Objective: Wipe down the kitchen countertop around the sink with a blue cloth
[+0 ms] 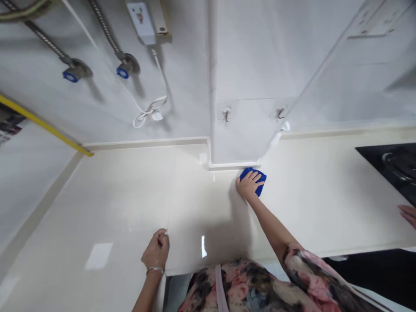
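Observation:
My right hand [249,185] reaches far across the cream countertop [130,203] and presses down on a folded blue cloth [258,177]. Its fingers lie over the cloth. The cloth sits at the foot of a white wall column [240,130], right by its base trim. My left hand [156,251] rests near the counter's front edge with the fingers curled in and nothing visible in them; a bracelet circles that wrist.
A black gas hob [393,167] is set into the counter at the right. Another person's fingers [408,215] touch the counter at the right edge. On the wall hang a socket [141,19] with a white cord, two hose valves [125,67], and two hooks [226,113].

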The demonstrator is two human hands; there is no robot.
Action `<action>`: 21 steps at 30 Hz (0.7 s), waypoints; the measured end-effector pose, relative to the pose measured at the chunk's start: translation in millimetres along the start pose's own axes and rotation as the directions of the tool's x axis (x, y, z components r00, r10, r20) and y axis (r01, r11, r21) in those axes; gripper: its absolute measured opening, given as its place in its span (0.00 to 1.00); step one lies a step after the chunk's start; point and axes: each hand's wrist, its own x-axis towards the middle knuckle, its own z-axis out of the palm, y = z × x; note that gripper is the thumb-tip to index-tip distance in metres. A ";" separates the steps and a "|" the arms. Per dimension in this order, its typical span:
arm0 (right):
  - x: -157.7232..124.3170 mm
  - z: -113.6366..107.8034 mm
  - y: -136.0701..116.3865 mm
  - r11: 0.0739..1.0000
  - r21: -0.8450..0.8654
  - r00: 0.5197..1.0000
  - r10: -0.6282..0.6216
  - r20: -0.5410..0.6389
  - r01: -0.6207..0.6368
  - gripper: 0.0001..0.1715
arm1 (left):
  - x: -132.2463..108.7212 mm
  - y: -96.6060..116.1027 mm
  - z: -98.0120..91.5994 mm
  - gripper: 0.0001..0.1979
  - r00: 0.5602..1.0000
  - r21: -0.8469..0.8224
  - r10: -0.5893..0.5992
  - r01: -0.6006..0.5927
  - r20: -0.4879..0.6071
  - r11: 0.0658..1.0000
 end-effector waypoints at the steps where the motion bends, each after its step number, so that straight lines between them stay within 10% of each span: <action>1: -10.4 3.5 -16.6 0.999 0.004 0.999 -0.043 0.014 0.043 0.47 | -0.4 -0.9 0.9 0.17 1.000 -0.016 0.008 -0.008 0.007 1.000; 4: -49.7 12.1 -65.2 0.968 0.004 0.961 -0.250 0.116 0.251 0.48 | -1.1 -3.6 3.7 0.18 1.000 -0.039 0.011 -0.011 0.006 0.999; 8: -85.4 10.1 -104.2 0.789 0.082 0.746 -0.606 0.276 0.609 0.49 | -1.3 -6.9 6.4 0.18 1.000 -0.060 0.020 -0.019 0.012 0.998; 15: -79.3 -3.1 -88.7 0.604 0.207 0.522 -0.782 0.341 0.769 0.51 | 1.1 -16.5 11.3 0.18 0.998 -0.111 0.040 -0.035 0.043 0.993; 19: -88.0 3.1 -51.7 0.512 0.464 0.536 -0.839 0.093 0.723 0.37 | 5.1 -9.2 18.5 0.19 0.983 -0.168 0.181 -0.182 -0.022 0.969; 21: -100.4 5.5 -20.4 0.469 0.544 0.607 -0.789 -0.096 0.696 0.30 | 5.7 12.0 25.3 0.19 0.901 -0.218 0.426 -0.432 -0.080 0.875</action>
